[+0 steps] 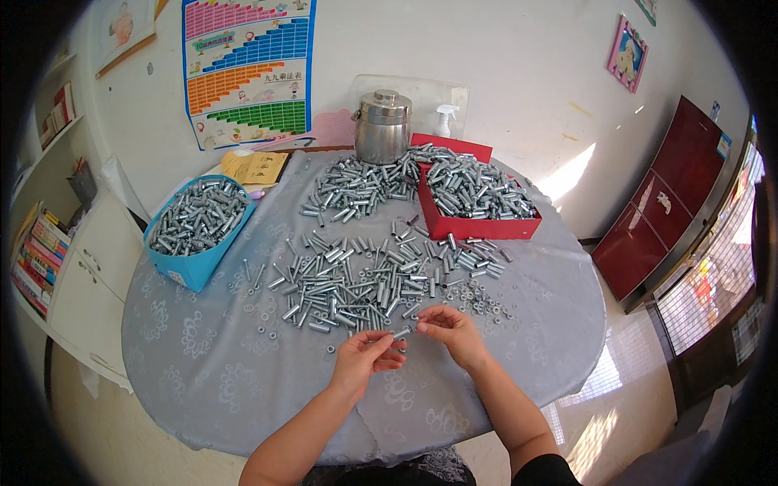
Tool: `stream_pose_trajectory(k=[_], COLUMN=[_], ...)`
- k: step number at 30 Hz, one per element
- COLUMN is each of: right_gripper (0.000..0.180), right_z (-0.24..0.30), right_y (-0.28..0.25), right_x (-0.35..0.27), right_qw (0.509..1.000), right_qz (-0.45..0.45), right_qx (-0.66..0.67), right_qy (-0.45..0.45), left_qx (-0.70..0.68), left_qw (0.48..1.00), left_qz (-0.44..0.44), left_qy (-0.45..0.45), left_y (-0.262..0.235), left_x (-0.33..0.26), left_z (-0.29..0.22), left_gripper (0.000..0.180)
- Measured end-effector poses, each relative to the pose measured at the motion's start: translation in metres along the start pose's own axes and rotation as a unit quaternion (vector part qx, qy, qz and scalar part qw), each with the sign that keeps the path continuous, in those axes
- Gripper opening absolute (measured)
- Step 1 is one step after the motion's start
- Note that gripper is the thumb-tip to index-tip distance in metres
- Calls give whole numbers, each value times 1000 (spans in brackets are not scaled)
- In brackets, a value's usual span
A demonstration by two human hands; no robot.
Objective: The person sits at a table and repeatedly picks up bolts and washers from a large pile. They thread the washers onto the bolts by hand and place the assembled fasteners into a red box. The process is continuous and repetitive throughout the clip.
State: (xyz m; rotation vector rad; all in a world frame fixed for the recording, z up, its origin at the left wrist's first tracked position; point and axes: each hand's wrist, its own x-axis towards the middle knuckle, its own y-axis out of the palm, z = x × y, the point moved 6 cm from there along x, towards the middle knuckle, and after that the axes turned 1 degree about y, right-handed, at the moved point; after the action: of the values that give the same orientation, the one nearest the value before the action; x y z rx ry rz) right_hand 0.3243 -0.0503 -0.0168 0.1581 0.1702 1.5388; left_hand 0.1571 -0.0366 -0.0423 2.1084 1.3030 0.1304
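Observation:
Near the front of the table, my left hand (367, 360) pinches a silvery expansion bolt (401, 333) between thumb and forefinger, its free end pointing right. My right hand (455, 334) is closed in a pinch at that end; whatever small part sits between its fingertips is too small to make out. Just beyond both hands spreads a loose heap of metal sleeves and bolts (348, 283). Small nuts and washers (478, 300) lie scattered to the right of this heap, and a few more lie to its left.
A blue bin (198, 271) full of metal bolts stands at the left. At the back right is a filled red box (478, 228), beside another bolt pile (348, 190). Behind them are a steel pot (382, 130) and a white spray bottle (443, 121). A grey cloth (203, 364) covers the round table.

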Motion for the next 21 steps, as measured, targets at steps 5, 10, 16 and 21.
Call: stream_pose_trajectory(k=[5,10,16,21], right_gripper=[19,17,16,21], right_z=[-6,-6,-2,15], right_y=[-2,0,2,20], right_x=[1,-1,-2,-11], right_qw=[1000,999,998,866], right_qz=[-14,-23,-39,-29], right_qx=[12,35,-55,-490], right_qy=[12,28,4,-96], left_qx=[-16,-26,-59,-117], left_qw=[1000,998,996,993], left_qz=[14,27,48,32], left_qy=[-23,-44,-45,1], left_y=[0,0,-1,-7], left_x=[2,1,5,7], left_z=[2,4,7,-1], left_gripper=[19,18,17,15])
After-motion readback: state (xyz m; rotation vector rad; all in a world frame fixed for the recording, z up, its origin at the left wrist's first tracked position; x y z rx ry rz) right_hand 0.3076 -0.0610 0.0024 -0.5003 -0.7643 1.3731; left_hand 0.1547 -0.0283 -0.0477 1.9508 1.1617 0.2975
